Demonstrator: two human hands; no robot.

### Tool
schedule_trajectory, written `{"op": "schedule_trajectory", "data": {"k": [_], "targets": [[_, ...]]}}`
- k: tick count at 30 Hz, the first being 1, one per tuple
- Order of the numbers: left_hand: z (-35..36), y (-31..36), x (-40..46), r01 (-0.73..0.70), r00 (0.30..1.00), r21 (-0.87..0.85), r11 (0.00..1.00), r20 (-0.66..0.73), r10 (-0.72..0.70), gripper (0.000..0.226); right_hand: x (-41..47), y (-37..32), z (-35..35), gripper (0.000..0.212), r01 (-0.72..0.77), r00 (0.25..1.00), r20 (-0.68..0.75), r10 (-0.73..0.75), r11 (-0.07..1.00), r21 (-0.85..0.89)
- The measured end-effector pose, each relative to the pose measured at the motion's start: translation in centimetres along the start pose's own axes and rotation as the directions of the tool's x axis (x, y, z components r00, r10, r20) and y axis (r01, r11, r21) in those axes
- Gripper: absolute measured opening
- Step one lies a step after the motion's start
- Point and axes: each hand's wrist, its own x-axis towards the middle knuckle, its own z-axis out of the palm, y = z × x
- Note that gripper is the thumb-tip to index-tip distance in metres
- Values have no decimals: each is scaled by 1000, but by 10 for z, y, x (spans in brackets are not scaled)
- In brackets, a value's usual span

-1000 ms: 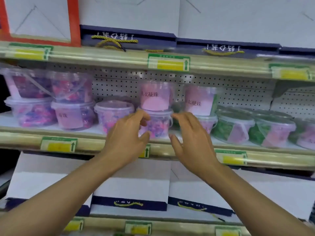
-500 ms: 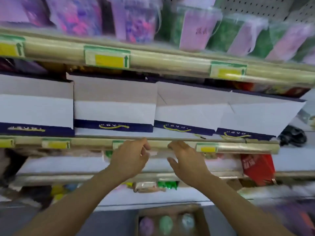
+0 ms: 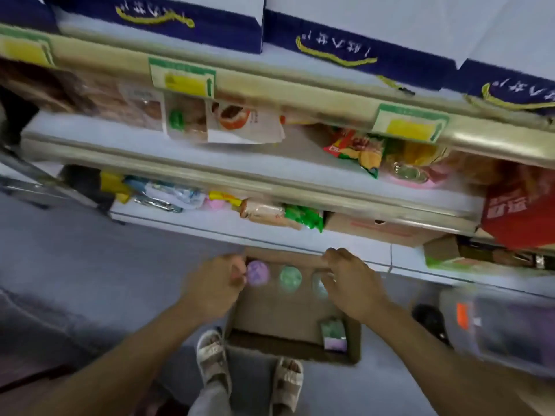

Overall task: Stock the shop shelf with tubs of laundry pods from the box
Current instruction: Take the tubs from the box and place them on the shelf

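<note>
Fingers of your left hand (image 3: 214,285) curl loosely inward over the left edge of the cardboard box (image 3: 270,313), holding nothing, their tips just beside the purple-lidded tub (image 3: 257,273). That tub stands upright at the far left of the box, lid facing up at you, so its long axis runs straight toward the camera. Just to its right along the same far wall stands a green-lidded tub (image 3: 290,278), also upright with its lid up. A third tub (image 3: 319,285) follows in the row, mostly hidden under your right hand (image 3: 353,285); blur keeps you from telling its colour. Your right hand hovers over the box's right side with fingers bent and slightly spread; whether they touch that third tub you cannot tell, and they grip nothing that shows. Nearer you, in the box's right corner, one more tub (image 3: 334,337) lies tipped on its side, its long axis running roughly toward the shelves. The box sits on the grey floor (image 3: 90,265) below the bottom shelf (image 3: 210,223), with your sandalled feet (image 3: 249,370) at its near edge.
</note>
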Motion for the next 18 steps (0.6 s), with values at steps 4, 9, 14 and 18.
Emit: {"op": "schedule_trajectory", "data": {"k": [4,9,14,18], "targets": [[64,-27,13,133,989,-5,991,60,-132,12,8,34,64,33,-63,995,78,62,998,4],[149,-67,52,206,971,-34,978,130,-200,14,27,70,157,33,-220,970,127,209,972,78],[232,-105,106,157,972,-34,987,182,-149,22,55,111,256,25,-286,956,118,269,941,180],[291,-129,153,41,985,2,999,170,-41,23,72,155,331,31,-362,932,109,346,905,225]]}}
